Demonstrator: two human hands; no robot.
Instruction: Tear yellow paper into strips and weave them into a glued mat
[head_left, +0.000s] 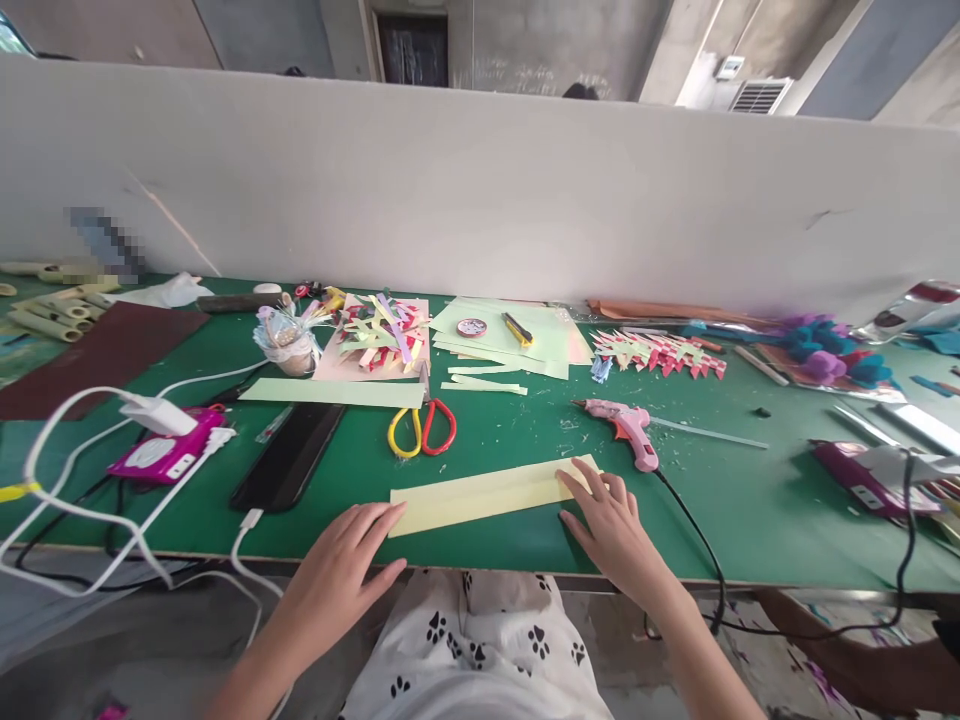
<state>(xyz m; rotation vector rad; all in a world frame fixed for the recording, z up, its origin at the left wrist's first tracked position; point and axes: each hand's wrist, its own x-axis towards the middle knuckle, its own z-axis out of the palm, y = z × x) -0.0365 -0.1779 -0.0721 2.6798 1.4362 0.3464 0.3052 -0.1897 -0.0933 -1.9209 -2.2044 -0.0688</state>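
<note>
A pale yellow paper strip (480,497) lies flat near the front edge of the green table (720,520), with a crease or fold line along its length. At its left end rest the fingertips of my left hand (349,550), the thumb held apart below. My right hand (607,515) has its fingers spread on the strip's right end. Both hands are open and press from above. Behind the strip lie scissors (423,428) with one yellow and one red handle, their blades partly under a pale green paper strip (334,392). A pink glue gun (626,428) lies right of them.
A black phone (289,455) and a purple power strip (176,450) with white cables lie at left. Green paper sheets (540,335) carry a cutter knife (519,328) and tape roll. Folded paper chains (660,352) sit behind the glue gun. A white partition (480,190) stands behind.
</note>
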